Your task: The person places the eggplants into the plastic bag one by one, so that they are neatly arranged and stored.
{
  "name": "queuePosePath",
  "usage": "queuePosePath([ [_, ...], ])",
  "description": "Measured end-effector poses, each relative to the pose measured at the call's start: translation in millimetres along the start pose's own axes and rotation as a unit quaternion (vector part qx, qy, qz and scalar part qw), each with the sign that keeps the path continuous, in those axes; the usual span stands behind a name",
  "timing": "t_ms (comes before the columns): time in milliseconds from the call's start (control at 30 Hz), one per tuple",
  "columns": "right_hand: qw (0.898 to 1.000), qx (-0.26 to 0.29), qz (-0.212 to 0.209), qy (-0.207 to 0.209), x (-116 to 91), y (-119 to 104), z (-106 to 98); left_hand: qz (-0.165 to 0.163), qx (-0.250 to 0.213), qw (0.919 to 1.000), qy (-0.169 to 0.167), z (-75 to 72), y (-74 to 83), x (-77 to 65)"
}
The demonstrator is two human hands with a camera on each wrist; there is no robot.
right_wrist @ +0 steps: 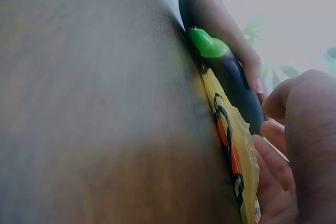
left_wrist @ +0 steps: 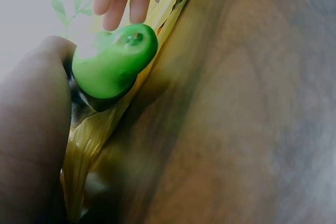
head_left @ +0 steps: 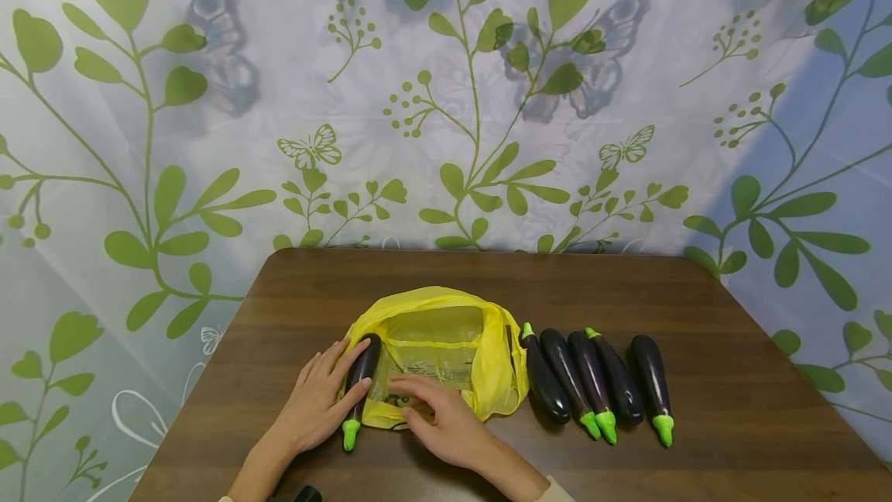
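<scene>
A yellow plastic bag (head_left: 498,362) lies on the table with its mouth spread wide. At its left edge is a dark purple eggplant (head_left: 360,378) with a bright green stem (left_wrist: 113,64) toward the person. My left hand (head_left: 317,401) holds this eggplant from the left, the thumb across it and the index fingertip near its far end. My right hand (head_left: 446,421) hovers at the bag's near rim, fingers loosely bent and holding nothing. In the right wrist view its fingertips are near the side of the eggplant (right_wrist: 233,77), beside the printed bag edge (right_wrist: 231,135).
Several more eggplants (head_left: 571,378) lie in a row right of the bag, the leftmost against its side. One eggplant (head_left: 650,386) lies slightly apart at the right end. Behind the brown table (head_left: 711,378) hangs a leaf-and-butterfly patterned cloth (head_left: 390,138). A small black object (head_left: 307,494) shows at the bottom edge.
</scene>
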State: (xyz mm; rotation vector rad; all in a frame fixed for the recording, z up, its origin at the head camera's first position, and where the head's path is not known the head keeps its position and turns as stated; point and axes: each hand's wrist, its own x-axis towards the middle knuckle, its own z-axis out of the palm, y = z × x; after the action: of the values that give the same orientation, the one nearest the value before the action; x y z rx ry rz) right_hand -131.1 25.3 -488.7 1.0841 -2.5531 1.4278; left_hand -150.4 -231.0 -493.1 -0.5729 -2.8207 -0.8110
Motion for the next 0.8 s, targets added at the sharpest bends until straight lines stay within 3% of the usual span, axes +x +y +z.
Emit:
queuePosePath([
  [300, 1.0, 0.004, -0.01, 0.025, -3.3, 1.9, -2.7, 0.001, -0.004, 1.0, 0.004, -0.3, 0.4, -0.4],
  [567, 0.999, 0.016, 0.024, 0.042, -7.6, 0.1, -6.3, -0.001, -0.005, 1.0, 0.001, 0.0, 0.1, -0.3],
  [800, 0.998, 0.011, 0.018, 0.055, -10.4, 1.6, -8.9, -0.001, -0.003, 1.0, 0.0, 0.7, -0.9, -0.2],
])
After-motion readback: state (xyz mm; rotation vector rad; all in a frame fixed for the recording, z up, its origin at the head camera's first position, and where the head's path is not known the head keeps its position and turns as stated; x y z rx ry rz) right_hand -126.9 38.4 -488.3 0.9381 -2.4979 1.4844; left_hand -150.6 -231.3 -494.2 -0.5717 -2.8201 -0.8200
